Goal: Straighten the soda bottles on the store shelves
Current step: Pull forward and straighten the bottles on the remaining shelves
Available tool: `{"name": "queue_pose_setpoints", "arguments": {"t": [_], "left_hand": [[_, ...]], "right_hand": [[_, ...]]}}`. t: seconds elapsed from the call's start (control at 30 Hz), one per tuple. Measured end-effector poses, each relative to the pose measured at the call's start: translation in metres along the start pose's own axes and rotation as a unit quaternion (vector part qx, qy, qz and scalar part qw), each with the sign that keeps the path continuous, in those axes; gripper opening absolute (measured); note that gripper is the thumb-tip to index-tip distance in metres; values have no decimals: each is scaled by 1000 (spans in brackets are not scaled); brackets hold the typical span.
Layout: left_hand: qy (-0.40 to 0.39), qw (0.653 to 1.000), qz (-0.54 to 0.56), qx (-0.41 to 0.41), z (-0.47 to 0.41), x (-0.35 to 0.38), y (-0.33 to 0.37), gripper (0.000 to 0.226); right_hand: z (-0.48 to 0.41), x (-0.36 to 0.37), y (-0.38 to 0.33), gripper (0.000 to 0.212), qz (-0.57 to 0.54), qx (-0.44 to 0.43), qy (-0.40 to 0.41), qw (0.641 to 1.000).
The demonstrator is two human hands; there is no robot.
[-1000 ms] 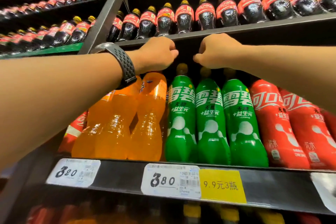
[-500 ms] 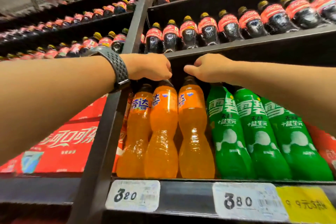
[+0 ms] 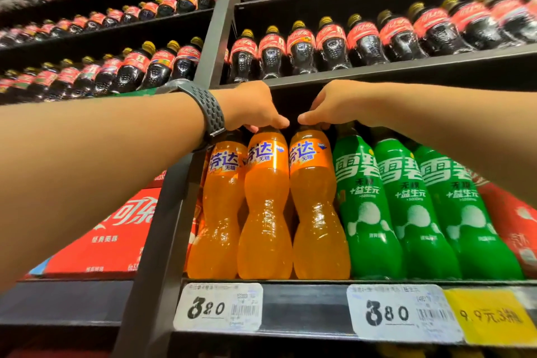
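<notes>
Three orange soda bottles stand at the front of a black shelf (image 3: 302, 308). My left hand (image 3: 252, 107), with a dark watch band on its wrist, grips the cap of the middle orange bottle (image 3: 266, 206). Beside it my right hand (image 3: 334, 104) grips the cap of the right orange bottle (image 3: 316, 206). The left orange bottle (image 3: 220, 212) stands partly behind the shelf post. Both caps are hidden under my fingers. Three green soda bottles (image 3: 406, 212) stand upright to the right of the orange ones.
A black upright post (image 3: 174, 212) divides the shelving. Rows of dark cola bottles (image 3: 328, 46) fill the shelves above. Red bottles (image 3: 517, 218) stand at the far right, red cola cartons (image 3: 116, 229) at the left. White price tags (image 3: 218, 311) and a yellow tag (image 3: 491, 317) line the shelf edge.
My view and both hands have shifted left, from the green bottles' tops to the orange bottles. Both hands now grip orange bottle caps, and the labels face forward.
</notes>
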State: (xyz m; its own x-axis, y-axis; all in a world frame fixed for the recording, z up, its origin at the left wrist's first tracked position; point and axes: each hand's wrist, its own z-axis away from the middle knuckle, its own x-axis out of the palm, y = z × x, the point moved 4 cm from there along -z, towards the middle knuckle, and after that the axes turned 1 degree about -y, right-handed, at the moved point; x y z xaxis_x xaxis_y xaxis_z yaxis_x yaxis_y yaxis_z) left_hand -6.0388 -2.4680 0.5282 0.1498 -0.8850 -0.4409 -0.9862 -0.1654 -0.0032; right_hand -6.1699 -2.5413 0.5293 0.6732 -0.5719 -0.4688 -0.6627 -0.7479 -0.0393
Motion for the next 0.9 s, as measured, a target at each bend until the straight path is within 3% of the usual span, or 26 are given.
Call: {"name": "queue_pose_setpoints", "arguments": {"t": [0.27, 0.6, 0.7, 0.8, 0.9], "left_hand": [[-59, 992, 103, -47, 0, 0, -7, 36], [1, 1000, 12, -24, 8, -4, -3, 43], [120, 989, -53, 61, 23, -23, 1, 36], [301, 943, -10, 141, 55, -50, -12, 28], [414, 902, 75, 101, 77, -65, -59, 23]], "right_hand": [[3, 4, -6, 76, 21, -13, 1, 1000], [8, 3, -5, 60, 48, -28, -13, 998], [9, 1, -11, 61, 80, -39, 19, 996], [14, -2, -24, 47, 103, -103, 109, 983], [18, 1, -48, 35, 67, -171, 174, 967]]}}
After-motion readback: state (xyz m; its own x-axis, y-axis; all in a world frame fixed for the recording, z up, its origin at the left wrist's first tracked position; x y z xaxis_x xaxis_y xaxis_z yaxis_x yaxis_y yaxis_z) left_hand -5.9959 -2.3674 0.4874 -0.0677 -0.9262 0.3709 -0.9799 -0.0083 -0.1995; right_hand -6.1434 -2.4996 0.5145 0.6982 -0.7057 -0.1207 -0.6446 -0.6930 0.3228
